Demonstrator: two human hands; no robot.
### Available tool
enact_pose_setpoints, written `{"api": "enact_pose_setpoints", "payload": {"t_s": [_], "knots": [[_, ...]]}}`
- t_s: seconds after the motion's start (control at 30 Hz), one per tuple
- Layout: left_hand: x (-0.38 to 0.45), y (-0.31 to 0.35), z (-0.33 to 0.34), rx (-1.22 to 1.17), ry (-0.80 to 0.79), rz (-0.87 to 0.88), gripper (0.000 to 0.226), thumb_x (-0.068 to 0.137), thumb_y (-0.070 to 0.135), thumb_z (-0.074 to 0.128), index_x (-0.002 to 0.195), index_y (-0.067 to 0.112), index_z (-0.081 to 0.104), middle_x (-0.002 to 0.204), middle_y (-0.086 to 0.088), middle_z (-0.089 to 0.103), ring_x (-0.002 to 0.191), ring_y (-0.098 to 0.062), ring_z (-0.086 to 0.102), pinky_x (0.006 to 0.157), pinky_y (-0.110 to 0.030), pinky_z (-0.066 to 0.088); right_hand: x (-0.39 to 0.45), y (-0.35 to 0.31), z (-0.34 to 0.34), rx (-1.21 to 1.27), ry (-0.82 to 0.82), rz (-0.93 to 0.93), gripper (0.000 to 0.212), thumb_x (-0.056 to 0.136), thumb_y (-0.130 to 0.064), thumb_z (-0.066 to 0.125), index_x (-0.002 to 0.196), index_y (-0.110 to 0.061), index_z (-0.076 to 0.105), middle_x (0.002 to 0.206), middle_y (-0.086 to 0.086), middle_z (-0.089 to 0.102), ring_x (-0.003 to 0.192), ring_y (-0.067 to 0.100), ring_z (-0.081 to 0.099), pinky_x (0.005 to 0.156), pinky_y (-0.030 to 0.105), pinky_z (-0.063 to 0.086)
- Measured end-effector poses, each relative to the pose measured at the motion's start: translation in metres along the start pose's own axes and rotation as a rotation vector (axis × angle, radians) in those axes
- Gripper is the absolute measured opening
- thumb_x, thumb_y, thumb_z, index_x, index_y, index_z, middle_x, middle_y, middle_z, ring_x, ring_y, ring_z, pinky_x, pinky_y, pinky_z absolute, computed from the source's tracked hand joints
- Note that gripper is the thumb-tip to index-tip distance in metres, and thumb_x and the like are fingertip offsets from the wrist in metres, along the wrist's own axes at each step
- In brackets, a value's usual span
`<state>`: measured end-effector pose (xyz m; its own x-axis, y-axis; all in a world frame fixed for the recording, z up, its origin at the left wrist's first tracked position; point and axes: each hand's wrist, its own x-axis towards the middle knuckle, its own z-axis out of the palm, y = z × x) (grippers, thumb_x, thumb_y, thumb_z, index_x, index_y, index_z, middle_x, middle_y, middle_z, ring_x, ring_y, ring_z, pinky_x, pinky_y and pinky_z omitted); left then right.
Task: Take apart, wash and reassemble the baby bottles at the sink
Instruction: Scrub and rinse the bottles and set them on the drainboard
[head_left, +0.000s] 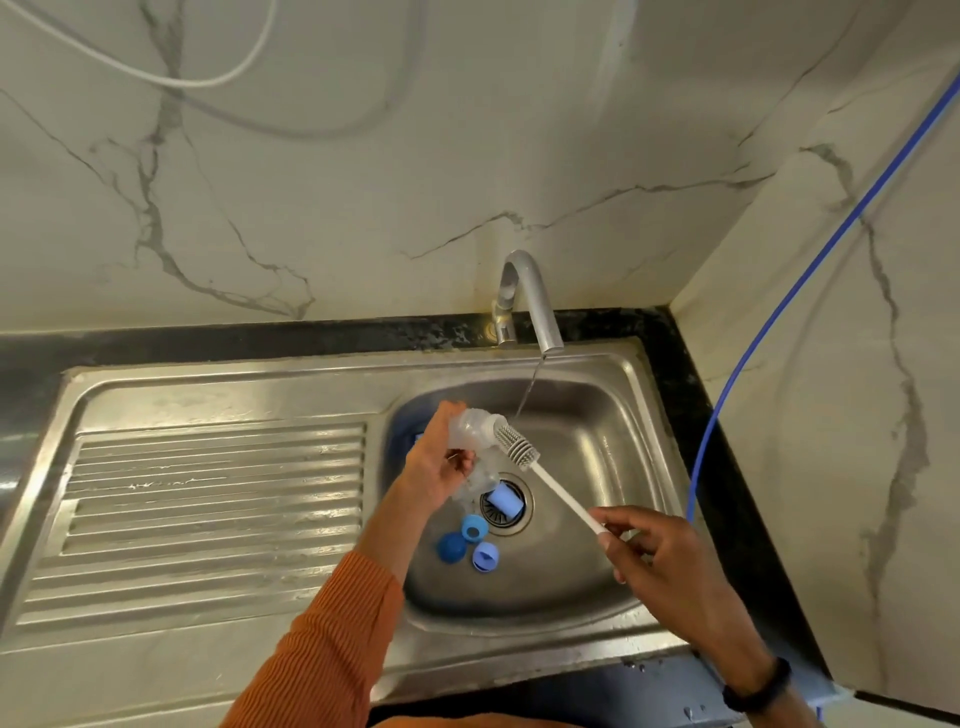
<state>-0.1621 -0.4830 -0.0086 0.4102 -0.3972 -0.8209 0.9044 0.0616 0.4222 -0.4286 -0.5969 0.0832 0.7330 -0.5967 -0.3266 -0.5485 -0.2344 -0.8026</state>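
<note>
Head view: blue caps (470, 543) beneath hands (441, 457).

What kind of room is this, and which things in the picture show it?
Most likely a home kitchen, at the sink. A steel sink with a ribbed draining board sits in a dark stone counter, a tap runs water, and marble-look panels cover the walls.

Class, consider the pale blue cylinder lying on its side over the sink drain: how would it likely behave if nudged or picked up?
The pale blue cylinder lies on its side, so a nudge would probably roll it off the round metal drain strainer. It looks like small moulded plastic, so likely light and stiff. With the curved metal tap running into the steel sink, it may be wet and slippery.
</note>
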Motion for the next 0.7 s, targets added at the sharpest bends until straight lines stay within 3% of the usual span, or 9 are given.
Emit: {"api": "enact_pose_setpoints", "payload": {"t_s": [0.1,0.17,0.27,0.37,0.43,0.47,0.53,0.6,0.7], "knots": [[0.001,0.002,-0.008,0.117,-0.058,0.032,0.040,0.076,0.032,0.083,0.110,0.014,0.072,0.092,-0.009,0.067,0.068,-0.015,0.057,0.050,-0.024,0.041,0.004,0.004,-0.005,0.329,-0.148,0.196,0.024,0.095,-0.013,0.074,0.110,-0.031,0.080,0.094,0.009,0.076,0.062,0.022,0.065,0.049,0.030,0.047],[0.000,0.001,-0.008,0.252,-0.086,0.087,0.048,0.070,0.037,0.083,0.111,0.012,0.076,0.088,-0.008,0.066,0.069,-0.015,0.056,0.052,-0.025,0.040,0.005,0.006,-0.006,0.417,-0.224,0.229,0.021,0.097,-0.013,0.071,0.112,-0.025,0.080,0.097,0.014,0.076,0.062,0.024,0.062,0.046,0.028,0.043],[-0.007,-0.001,0.002,0.391,-0.060,0.147,0.047,0.071,0.039,0.078,0.110,0.014,0.079,0.088,-0.007,0.064,0.072,-0.016,0.055,0.058,-0.028,0.042,0.008,0.000,0.002,0.243,-0.182,0.168,0.020,0.097,-0.014,0.071,0.112,-0.025,0.079,0.090,0.005,0.077,0.060,0.017,0.064,0.048,0.025,0.046],[-0.017,-0.008,0.015,0.458,-0.124,0.128,0.030,0.080,0.034,0.072,0.106,0.020,0.080,0.100,-0.008,0.070,0.092,-0.022,0.066,0.074,-0.034,0.054,0.013,-0.013,0.021,-0.228,0.022,-0.098,0.022,0.094,-0.012,0.074,0.113,-0.020,0.079,0.083,-0.013,0.072,0.066,0.006,0.064,0.064,0.019,0.051],[-0.021,-0.015,0.023,0.280,-0.219,0.054,0.016,0.083,0.026,0.068,0.078,0.011,0.072,0.075,-0.009,0.062,0.069,-0.023,0.059,0.066,-0.034,0.051,0.016,-0.026,0.037,-0.365,0.092,-0.168,0.022,0.092,-0.010,0.074,0.113,-0.019,0.079,0.091,-0.012,0.071,0.075,0.005,0.063,0.073,0.014,0.049],[-0.022,-0.017,0.027,0.112,-0.228,0.031,0.025,0.083,0.024,0.067,0.064,0.009,0.060,0.062,-0.009,0.052,0.057,-0.023,0.048,0.061,-0.034,0.046,0.017,-0.032,0.043,-0.363,0.106,-0.150,0.021,0.092,-0.012,0.074,0.111,-0.020,0.078,0.092,-0.013,0.070,0.077,0.004,0.063,0.073,0.010,0.046],[-0.018,-0.020,0.036,-0.164,-0.133,-0.013,0.030,0.090,0.029,0.071,0.073,0.011,0.054,0.063,-0.008,0.050,0.056,-0.021,0.047,0.061,-0.036,0.049,0.017,-0.041,0.052,-0.262,0.080,-0.081,0.020,0.091,-0.019,0.076,0.108,-0.029,0.075,0.089,-0.022,0.069,0.079,-0.002,0.066,0.073,0.009,0.048],[-0.016,-0.020,0.040,-0.282,-0.050,-0.021,0.035,0.091,0.041,0.076,0.095,0.012,0.056,0.070,-0.008,0.057,0.061,-0.019,0.056,0.062,-0.033,0.057,0.014,-0.042,0.058,-0.085,-0.063,0.016,0.034,0.086,-0.030,0.079,0.116,-0.041,0.068,0.100,-0.024,0.071,0.086,-0.002,0.071,0.080,0.022,0.058],[-0.012,-0.014,0.039,-0.382,-0.099,-0.036,0.041,0.087,0.047,0.079,0.092,0.014,0.055,0.061,-0.004,0.056,0.052,-0.015,0.056,0.048,-0.026,0.052,-0.002,-0.035,0.067,0.173,-0.325,0.175,0.068,0.088,-0.031,0.079,0.142,-0.056,0.045,0.118,-0.010,0.071,0.086,0.018,0.078,0.074,0.033,0.064]]}}
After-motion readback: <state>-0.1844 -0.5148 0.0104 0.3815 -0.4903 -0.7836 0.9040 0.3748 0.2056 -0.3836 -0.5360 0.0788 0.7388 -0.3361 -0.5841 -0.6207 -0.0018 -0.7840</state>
